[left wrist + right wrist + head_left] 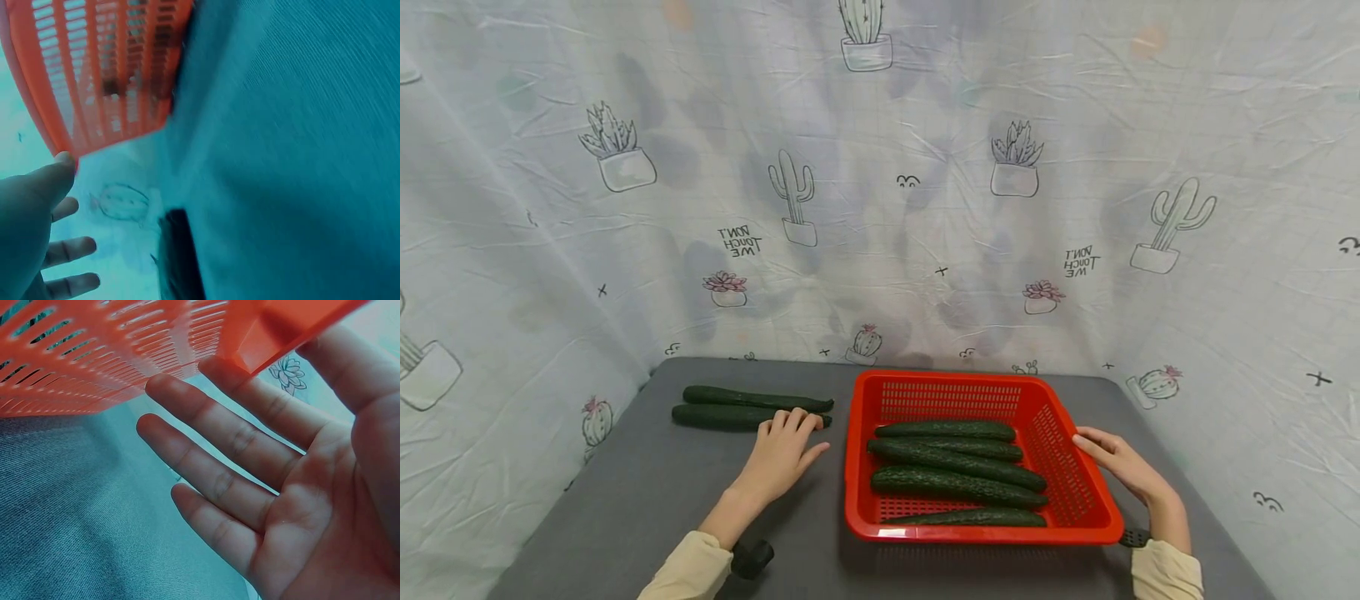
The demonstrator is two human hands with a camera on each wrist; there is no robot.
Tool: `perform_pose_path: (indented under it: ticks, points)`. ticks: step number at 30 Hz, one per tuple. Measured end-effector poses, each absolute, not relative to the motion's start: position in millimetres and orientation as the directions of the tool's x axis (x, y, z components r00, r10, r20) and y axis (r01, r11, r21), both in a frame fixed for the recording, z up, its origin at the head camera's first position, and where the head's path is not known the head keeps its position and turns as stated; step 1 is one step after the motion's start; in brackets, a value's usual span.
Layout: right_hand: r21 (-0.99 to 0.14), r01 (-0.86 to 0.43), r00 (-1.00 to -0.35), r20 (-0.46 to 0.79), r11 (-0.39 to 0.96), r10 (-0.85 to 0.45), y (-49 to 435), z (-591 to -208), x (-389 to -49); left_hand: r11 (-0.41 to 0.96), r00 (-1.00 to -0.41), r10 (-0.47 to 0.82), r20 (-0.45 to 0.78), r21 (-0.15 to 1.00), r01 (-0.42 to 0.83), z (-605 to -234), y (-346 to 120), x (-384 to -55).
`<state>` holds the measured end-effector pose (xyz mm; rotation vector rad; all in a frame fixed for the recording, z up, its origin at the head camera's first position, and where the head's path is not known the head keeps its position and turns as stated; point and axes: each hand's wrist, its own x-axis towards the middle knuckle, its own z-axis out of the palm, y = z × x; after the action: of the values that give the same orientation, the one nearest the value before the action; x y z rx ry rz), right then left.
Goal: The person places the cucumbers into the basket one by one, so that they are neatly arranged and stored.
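Two long dark green cucumbers lie side by side at the left of the grey table, a far cucumber (pixel 752 398) and a near cucumber (pixel 722 417). My left hand (pixel 781 454) is over the right end of the near one, its fingertips overlapping it in the head view. In the left wrist view its fingers (pixel 72 250) are spread and hold nothing; a dark cucumber end (pixel 178 256) shows beside them. My right hand (pixel 1123 462) holds the right rim of a red plastic basket (pixel 985 534), thumb on the rim and fingers against the outer wall. Several cucumbers (pixel 955 457) lie inside.
The grey table (pixel 625 492) meets a pale sheet (pixel 880 317) printed with potted cacti, which hangs behind it and along both sides. The basket's slotted walls stand to the right of the two loose cucumbers.
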<state>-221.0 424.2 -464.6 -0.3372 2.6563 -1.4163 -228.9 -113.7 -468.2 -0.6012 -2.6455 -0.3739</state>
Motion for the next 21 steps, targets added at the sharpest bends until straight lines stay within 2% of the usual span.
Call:
perform_pose_path:
  ticks: [6, 14, 21]
  points:
    - [-0.830, -0.136, -0.971, 0.001, 0.541, -0.241, 425, -465, -221, 0.874, -0.817, 0.381, 0.433, 0.120, 0.471, -477, -138, -240]
    - [-0.831, -0.120, -0.972, -0.013, 0.543, -0.235, 425, -463, -221, 0.889, -0.833, 0.383, 0.400, 0.088, 0.450, -484, -165, -254]
    - [-0.837, -0.121, -0.969, -0.017, 0.534, -0.246, 425, -464, -222, 0.919, -0.885, 0.325, 0.334, 0.109, 0.379, -492, -185, -268]
